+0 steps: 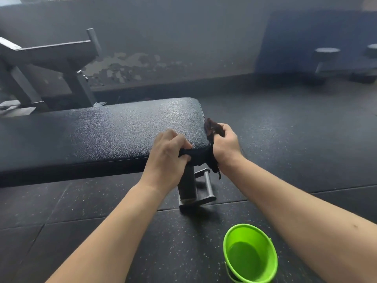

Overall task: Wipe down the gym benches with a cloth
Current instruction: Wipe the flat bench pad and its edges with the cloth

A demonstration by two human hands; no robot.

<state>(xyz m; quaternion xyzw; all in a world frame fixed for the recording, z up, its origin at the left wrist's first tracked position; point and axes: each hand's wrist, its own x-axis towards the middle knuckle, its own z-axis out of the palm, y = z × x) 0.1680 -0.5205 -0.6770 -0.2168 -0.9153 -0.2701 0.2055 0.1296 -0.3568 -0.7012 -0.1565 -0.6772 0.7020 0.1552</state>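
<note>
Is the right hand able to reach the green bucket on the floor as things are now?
Probably yes. The bucket stands on the floor under the right forearm, with nothing between them. But the right hand grips the cloth together with the left hand, so one must let go first.
</note>
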